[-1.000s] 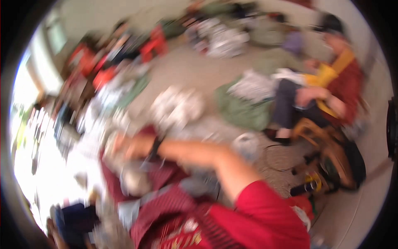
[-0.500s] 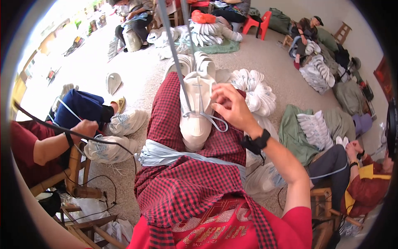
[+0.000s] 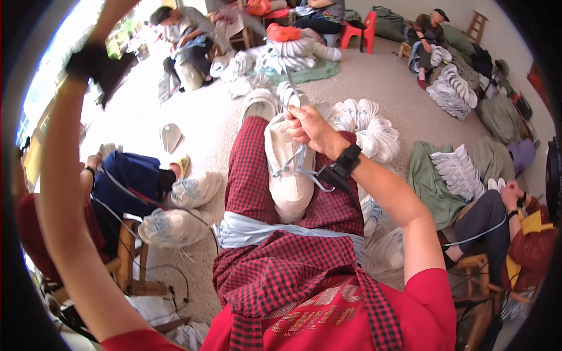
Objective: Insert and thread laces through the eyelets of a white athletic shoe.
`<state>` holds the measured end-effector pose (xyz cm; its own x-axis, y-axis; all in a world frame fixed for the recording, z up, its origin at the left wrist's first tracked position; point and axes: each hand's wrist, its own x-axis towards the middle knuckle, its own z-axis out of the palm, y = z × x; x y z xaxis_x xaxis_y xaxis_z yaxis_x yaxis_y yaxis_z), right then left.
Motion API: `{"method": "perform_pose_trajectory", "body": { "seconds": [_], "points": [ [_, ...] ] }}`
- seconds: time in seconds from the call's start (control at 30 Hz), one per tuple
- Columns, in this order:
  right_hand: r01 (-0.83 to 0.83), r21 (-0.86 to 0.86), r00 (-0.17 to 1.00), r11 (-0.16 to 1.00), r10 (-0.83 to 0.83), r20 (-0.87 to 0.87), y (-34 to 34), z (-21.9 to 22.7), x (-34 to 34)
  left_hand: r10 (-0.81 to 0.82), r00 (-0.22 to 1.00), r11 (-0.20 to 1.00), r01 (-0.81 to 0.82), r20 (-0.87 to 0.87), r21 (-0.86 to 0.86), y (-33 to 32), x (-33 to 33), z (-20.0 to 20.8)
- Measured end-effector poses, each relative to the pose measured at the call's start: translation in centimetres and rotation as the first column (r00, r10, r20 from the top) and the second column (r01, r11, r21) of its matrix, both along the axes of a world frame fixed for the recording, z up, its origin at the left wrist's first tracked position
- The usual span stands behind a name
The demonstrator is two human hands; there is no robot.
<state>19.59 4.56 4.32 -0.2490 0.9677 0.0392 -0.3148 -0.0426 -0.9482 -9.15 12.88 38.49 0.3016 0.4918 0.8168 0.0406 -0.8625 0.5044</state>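
Left arm [image 3: 64, 193] has risen, fingers unclear; right fingers [image 3: 297, 124] pinch shoelace [image 3: 300, 158], pale floor [image 3: 208, 126] beyond checked apron [image 3: 252, 158].

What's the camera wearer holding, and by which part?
The right hand seems to pinch a pale blue lace partway along, over the white shoe. The left hand is mostly out of frame; its hold is unclear.

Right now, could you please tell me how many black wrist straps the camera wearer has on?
2: the left-wrist strap, toward the picture's upper left, and the right-wrist strap, just behind the right hand above the white shoe. None seems hidden.
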Motion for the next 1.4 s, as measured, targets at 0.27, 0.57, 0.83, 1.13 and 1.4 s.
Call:
{"method": "perform_pose_trajectory", "body": {
  "seconds": [0.27,0.57,0.83,1.13,1.4],
  "points": [
    [-0.14,-0.11,0.983,0.984,0.125,-0.133,0.1,0.4,0.9,-0.147,0.839,0.923,-0.074,-0.524,-0.378,-11.5,5.3,-33.7],
    [-0.151,-0.105,0.986,0.983,0.142,-0.085,0.2,0.4,0.5,-0.26,0.801,0.94,0.083,-0.54,-0.33,-11.2,6.2,-35.0],
    [-0.16,-0.029,0.987,0.987,0.159,-0.035,0.2,0.2,1.3,-0.475,0.666,0.873,0.273,-0.575,-0.405,-12.1,4.9,-33.3],
    [-0.213,-0.01,0.977,0.977,0.212,-0.028,0.2,-0.1,0.4,0.408,0.768,0.887,-0.462,-0.494,0.014,-13.3,7.1,-37.3],
    [-0.237,0.019,0.972,0.971,0.237,0.001,0.1,0.3,0.6,-0.078,0.984,0.514,-0.1,-0.162,-0.852,-14.3,5.5,-36.0]
  ]
}}
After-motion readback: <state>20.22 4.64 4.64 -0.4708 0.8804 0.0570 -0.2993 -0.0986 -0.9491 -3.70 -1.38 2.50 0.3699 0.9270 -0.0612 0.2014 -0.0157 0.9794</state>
